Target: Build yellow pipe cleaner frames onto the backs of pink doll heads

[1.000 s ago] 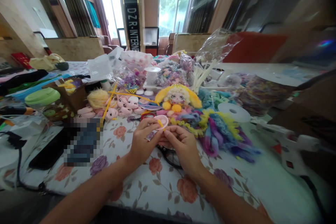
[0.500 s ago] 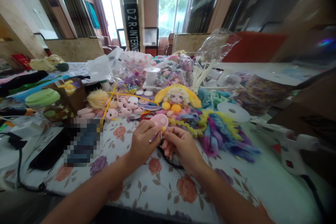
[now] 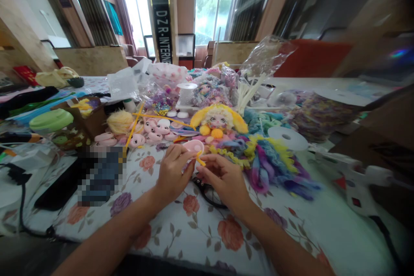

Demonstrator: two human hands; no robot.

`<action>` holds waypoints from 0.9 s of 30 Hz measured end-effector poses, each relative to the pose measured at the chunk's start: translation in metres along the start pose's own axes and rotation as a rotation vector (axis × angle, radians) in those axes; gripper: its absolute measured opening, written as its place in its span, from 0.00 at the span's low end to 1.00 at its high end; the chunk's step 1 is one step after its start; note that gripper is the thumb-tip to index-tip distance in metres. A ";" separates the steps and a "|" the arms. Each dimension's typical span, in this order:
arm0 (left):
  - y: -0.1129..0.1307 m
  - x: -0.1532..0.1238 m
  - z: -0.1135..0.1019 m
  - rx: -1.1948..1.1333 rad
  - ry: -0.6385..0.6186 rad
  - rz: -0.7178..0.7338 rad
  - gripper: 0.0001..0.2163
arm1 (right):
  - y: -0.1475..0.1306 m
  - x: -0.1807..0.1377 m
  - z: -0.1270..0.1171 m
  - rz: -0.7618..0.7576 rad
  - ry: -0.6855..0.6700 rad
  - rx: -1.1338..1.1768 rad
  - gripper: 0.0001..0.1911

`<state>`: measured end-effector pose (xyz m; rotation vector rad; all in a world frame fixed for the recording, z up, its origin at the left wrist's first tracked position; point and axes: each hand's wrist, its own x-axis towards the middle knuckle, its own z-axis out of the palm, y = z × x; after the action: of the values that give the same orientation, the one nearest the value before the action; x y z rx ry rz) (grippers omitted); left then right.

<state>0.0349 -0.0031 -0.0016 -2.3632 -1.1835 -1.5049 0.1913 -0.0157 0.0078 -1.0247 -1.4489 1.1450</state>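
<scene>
My left hand (image 3: 174,170) is closed around a pink doll face shell (image 3: 195,145), holding it above the flowered cloth with its hollow side towards me. A short yellow strip (image 3: 201,160) sticks out from the shell's near edge. My right hand (image 3: 226,179) has its thumb and fingers curled about the strip's free end. Beneath my hands lies a dark looped cord (image 3: 207,196), partly hidden. Just beyond sits a finished doll (image 3: 217,120) with long yellow ears and orange pompoms. More pink doll faces (image 3: 155,131) are grouped to its left.
Long yellow strips (image 3: 161,116) lie near the faces. Colourful yarn (image 3: 274,164) and a white spool (image 3: 287,138) are on the right, with a glue gun (image 3: 359,185) farther out. To the left are a green-lidded jar (image 3: 53,120) and a black phone-like slab (image 3: 61,185).
The pink shell has shifted slightly left and tilted in my left hand. More of the yellow strip now shows, and my right fingers have spread a little.
</scene>
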 end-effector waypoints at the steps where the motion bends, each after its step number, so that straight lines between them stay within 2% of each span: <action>1: 0.000 0.000 0.000 -0.015 -0.012 0.003 0.07 | 0.002 0.000 -0.001 -0.094 0.037 -0.108 0.10; 4: 0.001 0.001 -0.001 -0.093 -0.054 -0.022 0.07 | 0.002 0.003 -0.006 -0.257 0.053 -0.242 0.09; 7: 0.003 0.001 -0.002 -0.181 -0.101 -0.072 0.06 | -0.004 0.007 -0.012 -0.306 0.111 -0.275 0.08; 11: 0.001 0.001 -0.001 -0.229 -0.093 -0.075 0.05 | -0.009 0.013 -0.017 -0.352 0.134 -0.264 0.13; 17: 0.001 0.001 0.000 -0.173 -0.045 0.071 0.03 | -0.005 0.016 -0.020 -0.310 0.070 -0.277 0.08; 20: 0.003 -0.001 0.001 -0.147 -0.023 0.156 0.04 | -0.004 0.016 -0.019 -0.308 0.009 -0.302 0.10; 25: 0.005 -0.006 0.002 -0.147 -0.115 0.287 0.08 | -0.003 0.015 -0.014 -0.321 -0.064 -0.347 0.14; 27: 0.005 -0.006 0.002 -0.128 -0.096 0.265 0.08 | -0.003 0.014 -0.012 -0.331 -0.052 -0.378 0.14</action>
<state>0.0387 -0.0093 -0.0059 -2.5786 -0.7704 -1.4318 0.2005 -0.0007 0.0141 -0.9625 -1.8422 0.6778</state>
